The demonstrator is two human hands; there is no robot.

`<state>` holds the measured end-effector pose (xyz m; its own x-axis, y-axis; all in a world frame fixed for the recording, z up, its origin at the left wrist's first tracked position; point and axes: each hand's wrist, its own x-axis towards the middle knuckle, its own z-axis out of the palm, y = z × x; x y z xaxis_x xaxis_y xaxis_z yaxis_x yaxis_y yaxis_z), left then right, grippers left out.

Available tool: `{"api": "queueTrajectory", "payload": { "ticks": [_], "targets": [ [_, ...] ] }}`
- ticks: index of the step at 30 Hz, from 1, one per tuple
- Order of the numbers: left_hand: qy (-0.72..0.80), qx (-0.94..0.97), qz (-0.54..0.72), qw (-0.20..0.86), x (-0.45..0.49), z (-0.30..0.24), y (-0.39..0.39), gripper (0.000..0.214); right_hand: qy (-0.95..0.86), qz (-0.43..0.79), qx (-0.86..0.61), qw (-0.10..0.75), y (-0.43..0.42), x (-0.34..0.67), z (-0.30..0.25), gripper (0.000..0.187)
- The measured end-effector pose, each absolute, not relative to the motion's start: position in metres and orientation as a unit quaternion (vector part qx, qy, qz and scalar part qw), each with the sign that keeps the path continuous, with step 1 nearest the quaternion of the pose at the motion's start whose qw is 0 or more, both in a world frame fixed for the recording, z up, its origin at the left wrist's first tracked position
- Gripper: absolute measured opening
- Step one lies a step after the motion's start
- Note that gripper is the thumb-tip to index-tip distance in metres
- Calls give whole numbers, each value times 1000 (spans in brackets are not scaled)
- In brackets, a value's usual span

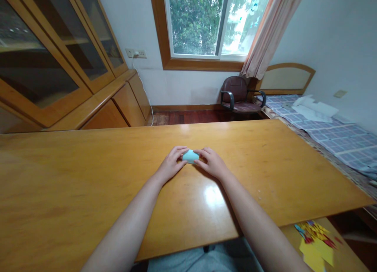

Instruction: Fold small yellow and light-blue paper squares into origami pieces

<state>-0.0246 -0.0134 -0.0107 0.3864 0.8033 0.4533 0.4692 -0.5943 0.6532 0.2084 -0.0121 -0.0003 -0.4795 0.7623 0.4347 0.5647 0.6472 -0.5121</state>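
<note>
I see a light-blue piece (191, 157) gripped between left hand (172, 162), at its nine o'clock, and right hand (212, 162), at three.

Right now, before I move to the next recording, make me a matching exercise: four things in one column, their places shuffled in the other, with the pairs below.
Things
1. light-blue object
2. chair
3. curtain
4. yellow sheets

Places
A. hanging at the right side of the window
B. on a lower surface at bottom right
C. between the left hand and the right hand
D. on the floor beside the bed

Pairs: 1-C, 2-D, 3-A, 4-B
</note>
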Motion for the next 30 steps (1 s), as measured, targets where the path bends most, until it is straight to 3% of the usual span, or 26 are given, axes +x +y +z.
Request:
{"api": "queueTrajectory", "payload": {
  "ticks": [7,12,17,24,30],
  "targets": [
    [428,771,379,280,-25,-4,-17,49,-816,214,-382,379,-14,209,2,31],
    [444,699,408,383,-27,-13,-13,55,-779,269,-381,419,-14,209,1,19],
    [450,627,461,438,-28,-18,-7,53,-767,286,-381,430,-17,211,4,21],
    [459,671,444,377,-33,-13,-9,29,-737,321,-405,436,-15,212,3,30],
    [440,719,429,323,-31,-4,-13,21,-734,326,-414,428,-12,212,1,26]
  ]
}}
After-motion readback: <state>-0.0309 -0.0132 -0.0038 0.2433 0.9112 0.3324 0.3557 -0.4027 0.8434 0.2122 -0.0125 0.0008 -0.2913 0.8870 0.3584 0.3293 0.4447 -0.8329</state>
